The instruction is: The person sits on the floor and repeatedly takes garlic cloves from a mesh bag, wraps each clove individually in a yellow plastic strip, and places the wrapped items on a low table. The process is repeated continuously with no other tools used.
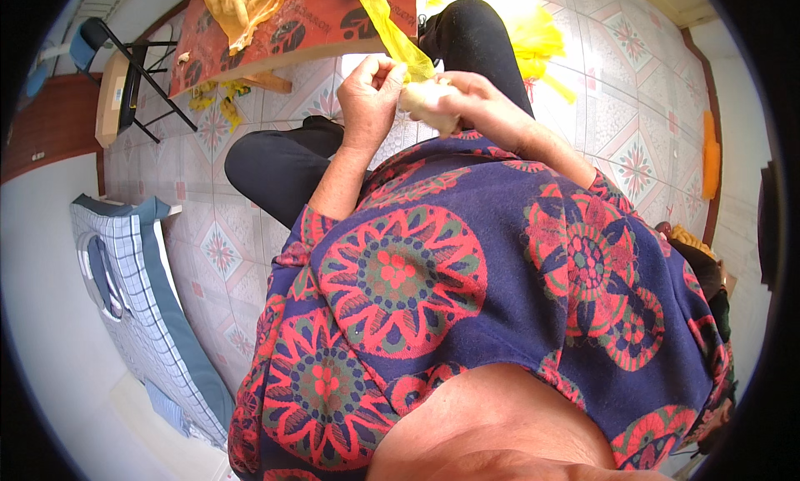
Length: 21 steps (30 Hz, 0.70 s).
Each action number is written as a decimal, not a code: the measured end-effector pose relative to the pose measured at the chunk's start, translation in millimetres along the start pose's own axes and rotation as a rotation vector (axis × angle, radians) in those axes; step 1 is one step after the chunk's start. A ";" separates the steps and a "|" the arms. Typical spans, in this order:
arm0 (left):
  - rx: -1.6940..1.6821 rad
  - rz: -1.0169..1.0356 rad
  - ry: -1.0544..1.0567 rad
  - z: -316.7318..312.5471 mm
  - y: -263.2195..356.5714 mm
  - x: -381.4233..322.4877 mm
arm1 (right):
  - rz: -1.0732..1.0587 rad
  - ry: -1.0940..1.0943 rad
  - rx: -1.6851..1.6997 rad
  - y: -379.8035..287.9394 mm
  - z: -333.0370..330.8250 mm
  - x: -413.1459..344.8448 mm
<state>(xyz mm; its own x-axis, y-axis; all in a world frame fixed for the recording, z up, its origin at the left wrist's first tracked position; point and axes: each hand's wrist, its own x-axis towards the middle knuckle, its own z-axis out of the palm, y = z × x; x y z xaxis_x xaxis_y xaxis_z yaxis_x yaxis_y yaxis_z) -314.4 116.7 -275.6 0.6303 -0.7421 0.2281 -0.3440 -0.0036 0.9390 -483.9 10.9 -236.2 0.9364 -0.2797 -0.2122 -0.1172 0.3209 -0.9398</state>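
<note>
My left hand [370, 99] is in front of my lap, thumb and fingertips pinched on the gathered end of a yellow mesh net sleeve [400, 43]. The sleeve stretches back onto the red board table. Close beside it, my right hand [487, 106] grips a pale, knobbly bundle [431, 103] that looks like garlic or ginger; glare and blur leave its kind unclear. The bundle touches the net's lower end. Whether it sits inside the mesh, I cannot tell.
On the red table [300, 34] lies an orange mesh bag [250, 18] of pale tan knobbly pieces. Bright yellow netting [537, 37] is heaped on the tiled floor at right. Yellow net packs [215, 103] lie under the table. A folding chair [140, 74] stands left, near a checked bed [134, 262].
</note>
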 end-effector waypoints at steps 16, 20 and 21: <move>0.000 0.085 0.054 0.1 7.2 -0.7 | 0.064 0.090 0.154 11.3 3.9 8.9; 0.190 0.136 -0.008 -3.5 13.4 -4.9 | 0.051 0.177 0.156 14.9 -1.0 15.3; 0.195 0.152 -0.014 -2.2 13.3 -6.5 | 0.046 0.193 0.150 15.7 -1.6 16.7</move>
<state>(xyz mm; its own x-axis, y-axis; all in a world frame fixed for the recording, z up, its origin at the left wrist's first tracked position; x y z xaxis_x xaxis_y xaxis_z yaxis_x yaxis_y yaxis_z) -321.5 122.9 -264.0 0.5515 -0.7533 0.3583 -0.5627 -0.0189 0.8264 -470.6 9.8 -254.9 0.8492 -0.4245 -0.3141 -0.0940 0.4637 -0.8810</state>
